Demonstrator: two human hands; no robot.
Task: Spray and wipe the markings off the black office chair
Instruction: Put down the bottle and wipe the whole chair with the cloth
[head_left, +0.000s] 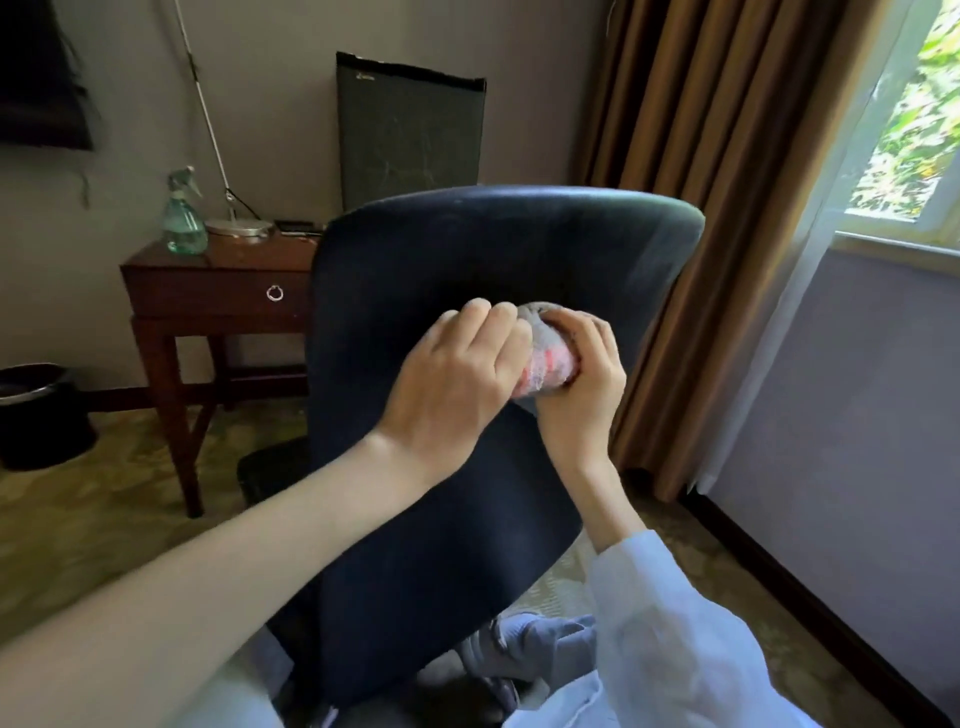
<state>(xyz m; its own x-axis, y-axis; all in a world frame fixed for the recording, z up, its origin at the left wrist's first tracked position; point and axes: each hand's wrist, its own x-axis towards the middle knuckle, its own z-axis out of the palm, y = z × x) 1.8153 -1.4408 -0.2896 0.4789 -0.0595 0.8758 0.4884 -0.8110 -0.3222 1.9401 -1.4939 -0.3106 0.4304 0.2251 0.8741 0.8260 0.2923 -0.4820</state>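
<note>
Side table (208, 296), perhaps a fridge (410, 140)

Single head-worn wide-angle view, looking forward and down, close over the chair back (467, 270), far wall beyond

We note both hands in front of the black office chair (467, 249) backrest. The left hand (457, 374) and right hand (587, 384) grip a bunched grey-and-pink cloth (545, 364) between them. A green spray bottle (183, 218) stands on the wooden side table (208, 280), well apart.

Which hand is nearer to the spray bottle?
Left. The bottle stands on the table, far to the left; the left hand grips the cloth on its left, the right hand on its right, farther away.
</note>
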